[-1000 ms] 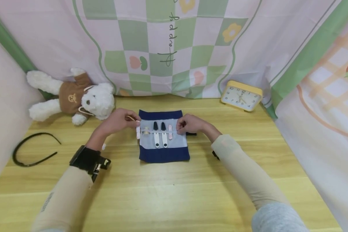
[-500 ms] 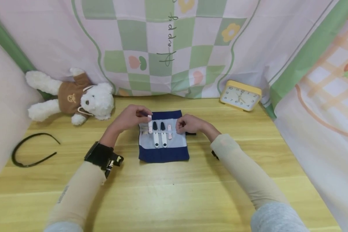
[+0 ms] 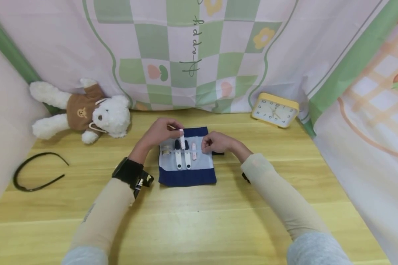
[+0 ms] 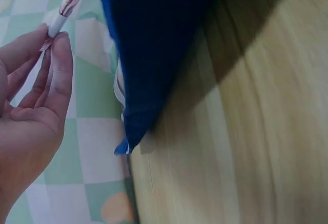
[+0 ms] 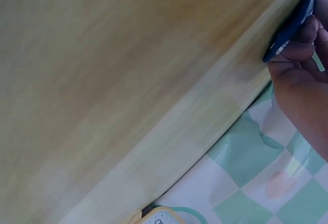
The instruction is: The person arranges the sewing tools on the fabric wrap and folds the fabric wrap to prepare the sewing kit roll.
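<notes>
A navy fabric roll-up pouch (image 3: 187, 177) lies unfolded on the table, its pale inner panel upward. Across the panel runs a thin elastic strap. In a row there are a small gold-toned spool (image 3: 166, 150), two white tools with black tips (image 3: 178, 161) and a slim pink piece (image 3: 194, 152). My left hand (image 3: 162, 131) pinches a small pink-and-white bundle with a white band (image 4: 60, 23) between thumb and fingertips, above the black tips. My right hand (image 3: 217, 142) pinches at the panel's right side, by the strap's end; its fingertips are partly hidden.
A white plush toy in a brown top (image 3: 83, 110) lies at the back left, with a black headband (image 3: 30, 188) in front of it. A yellow clock (image 3: 275, 110) stands at the back right. A patterned curtain (image 3: 189, 84) hangs behind the wooden table (image 3: 199, 228).
My left hand has carried the bundle rightward, from the pouch's left edge past the spool to over the two white tools. My right hand has stayed in place.
</notes>
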The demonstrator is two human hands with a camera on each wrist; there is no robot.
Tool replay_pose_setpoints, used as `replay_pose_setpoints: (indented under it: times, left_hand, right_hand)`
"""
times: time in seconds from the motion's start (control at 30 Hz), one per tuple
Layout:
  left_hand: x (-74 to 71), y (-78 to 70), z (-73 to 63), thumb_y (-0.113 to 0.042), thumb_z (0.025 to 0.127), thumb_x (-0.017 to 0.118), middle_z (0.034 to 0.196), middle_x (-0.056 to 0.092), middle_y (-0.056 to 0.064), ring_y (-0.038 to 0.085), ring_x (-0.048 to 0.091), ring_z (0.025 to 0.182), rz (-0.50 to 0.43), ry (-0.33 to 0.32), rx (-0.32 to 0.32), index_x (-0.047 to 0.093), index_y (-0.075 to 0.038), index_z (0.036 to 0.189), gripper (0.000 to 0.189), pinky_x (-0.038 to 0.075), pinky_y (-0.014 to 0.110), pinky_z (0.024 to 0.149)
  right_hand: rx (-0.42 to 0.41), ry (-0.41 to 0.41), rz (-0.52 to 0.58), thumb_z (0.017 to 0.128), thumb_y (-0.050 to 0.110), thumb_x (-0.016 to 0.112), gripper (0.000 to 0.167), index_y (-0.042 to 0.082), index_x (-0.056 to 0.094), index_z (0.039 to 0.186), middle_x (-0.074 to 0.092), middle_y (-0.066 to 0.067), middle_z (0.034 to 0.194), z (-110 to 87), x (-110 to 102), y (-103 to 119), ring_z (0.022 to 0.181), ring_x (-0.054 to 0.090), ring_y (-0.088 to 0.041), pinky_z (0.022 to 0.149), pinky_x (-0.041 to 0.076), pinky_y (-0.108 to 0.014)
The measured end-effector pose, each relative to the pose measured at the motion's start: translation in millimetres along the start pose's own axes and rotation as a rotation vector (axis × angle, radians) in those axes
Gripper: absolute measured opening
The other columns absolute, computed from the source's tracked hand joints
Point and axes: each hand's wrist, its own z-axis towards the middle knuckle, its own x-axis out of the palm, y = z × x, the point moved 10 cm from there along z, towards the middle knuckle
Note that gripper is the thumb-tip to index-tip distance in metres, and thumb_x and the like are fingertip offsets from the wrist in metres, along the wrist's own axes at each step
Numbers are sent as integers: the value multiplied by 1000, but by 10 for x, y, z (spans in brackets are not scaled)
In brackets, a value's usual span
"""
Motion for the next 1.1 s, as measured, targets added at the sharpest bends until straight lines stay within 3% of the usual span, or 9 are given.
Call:
replay_pose_setpoints:
  times: [0.7,1.1]
  left_hand:
    - [181,-24,251,-7,97,70,112,66,16,30,63,106,128,-13,19,68,5,117,24,54,39,90]
    - [303,-4,308,-4,96,70,108,66,15,30,64,103,126,35,17,69,5,114,20,54,40,85]
  right_hand:
    - [-3,1,-6,97,1,64,7,0,70,94,66,-7,89,5,-1,8,79,55,-17,74,48,-30]
    - [-15,10,5,97,-1,63,8,-1,71,95,67,-7,88,7,2,9,78,55,-17,74,48,-30]
